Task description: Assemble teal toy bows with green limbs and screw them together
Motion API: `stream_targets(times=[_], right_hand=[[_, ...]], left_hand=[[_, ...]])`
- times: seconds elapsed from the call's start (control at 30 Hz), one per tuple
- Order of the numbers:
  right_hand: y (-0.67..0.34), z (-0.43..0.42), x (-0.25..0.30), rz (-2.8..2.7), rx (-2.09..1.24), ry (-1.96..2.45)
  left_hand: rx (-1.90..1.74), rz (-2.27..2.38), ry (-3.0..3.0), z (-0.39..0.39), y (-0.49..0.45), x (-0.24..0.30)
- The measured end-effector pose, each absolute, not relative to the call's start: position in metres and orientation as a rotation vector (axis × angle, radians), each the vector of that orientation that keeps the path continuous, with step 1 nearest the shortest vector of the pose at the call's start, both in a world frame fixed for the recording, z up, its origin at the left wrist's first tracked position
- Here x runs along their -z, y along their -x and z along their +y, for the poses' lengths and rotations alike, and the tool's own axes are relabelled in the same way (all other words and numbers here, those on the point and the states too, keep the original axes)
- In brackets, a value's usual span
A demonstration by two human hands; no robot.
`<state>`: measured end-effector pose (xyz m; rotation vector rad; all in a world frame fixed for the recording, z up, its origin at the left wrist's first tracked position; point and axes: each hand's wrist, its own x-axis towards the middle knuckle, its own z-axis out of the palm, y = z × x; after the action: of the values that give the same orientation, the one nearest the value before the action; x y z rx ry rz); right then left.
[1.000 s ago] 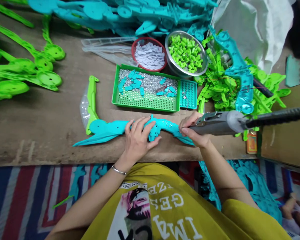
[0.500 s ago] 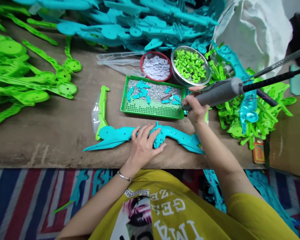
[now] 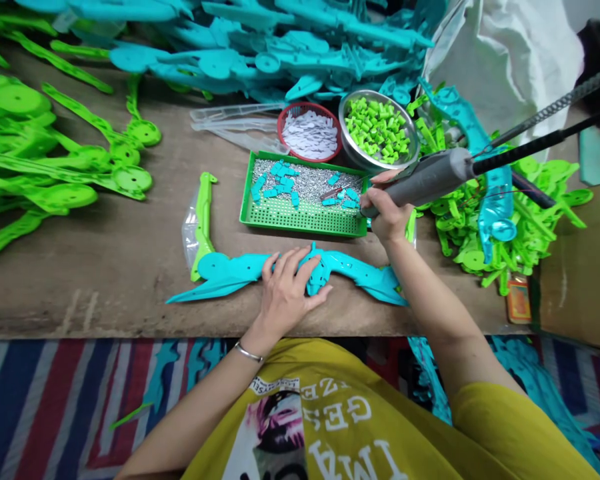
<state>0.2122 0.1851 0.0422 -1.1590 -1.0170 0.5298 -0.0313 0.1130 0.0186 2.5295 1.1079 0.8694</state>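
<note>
A blue plastic bow-shaped piece [image 3: 230, 272] lies along the front of the bench, with lime green limbs at its ends. My left hand [image 3: 286, 283] rests over its middle, fingers curled across it and thumb on the near side. My right hand [image 3: 391, 215] is wrapped around a grey electric screwdriver [image 3: 433, 177], which hangs from a cable and a coiled spring. Its tip points left, over the right end of a green tray [image 3: 305, 227] of small metal screws [image 3: 320, 180]. Several small blue clips [image 3: 283, 175] and a thin reddish-handled tool lie among the screws.
Behind the tray are a red basket [image 3: 307, 155] of white pieces and a metal bowl [image 3: 414, 157] of green pieces. Blue parts [image 3: 220, 63] pile up at the back, green parts [image 3: 20, 153] at left, and more green parts [image 3: 535, 220] at right beside a cardboard box [image 3: 580, 280].
My right hand and the screwdriver have shifted very slightly left. My left hand stays on the blue piece.
</note>
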Motion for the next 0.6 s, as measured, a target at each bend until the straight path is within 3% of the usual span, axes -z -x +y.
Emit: stream_targets(times=[0.2, 0.4, 0.6], right_hand=[[-0.21, 0.175, -0.067, -1.051, -0.479, 1.092], [-0.213, 0.103, -0.111, -1.047, -0.437, 1.135], [-0.219, 0.046, -0.103, -0.962, -0.449, 1.186]], left_hand=[[-0.876, 1.102, -2.542, 0.114, 0.031, -0.016], [-0.879, 1.093, -2.541, 0.115, 0.031, -0.017], [-0.871, 1.073, -2.519, 0.116, 0.032, -0.014]])
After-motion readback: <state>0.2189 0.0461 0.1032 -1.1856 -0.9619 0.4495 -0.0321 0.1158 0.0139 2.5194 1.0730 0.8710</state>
